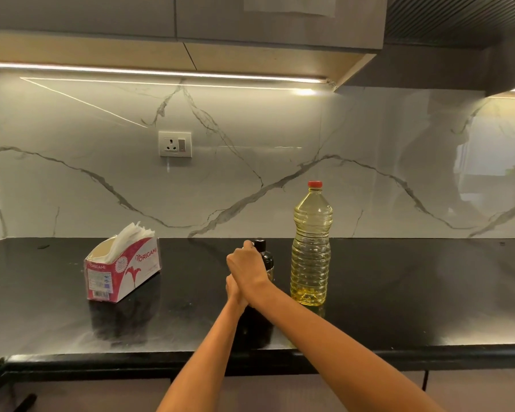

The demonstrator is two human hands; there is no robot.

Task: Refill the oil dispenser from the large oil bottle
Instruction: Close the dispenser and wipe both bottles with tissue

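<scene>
Black-capped dark glass oil dispenser gripped by both hands' fingers; at 3 o'clock, red-capped clear plastic oil bottle still sealed; pouring remains.

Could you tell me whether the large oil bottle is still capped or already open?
Capped. The large oil bottle stands upright on the counter with its red cap in place, and neither hand touches it.

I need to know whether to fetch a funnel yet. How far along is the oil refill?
Nothing poured yet: the large oil bottle stands upright on the counter, red cap on. In hand: both hands, right hand above left hand, hold the dark dispenser, apparently working on its top. Left: uncap, pour, reclose.
</scene>
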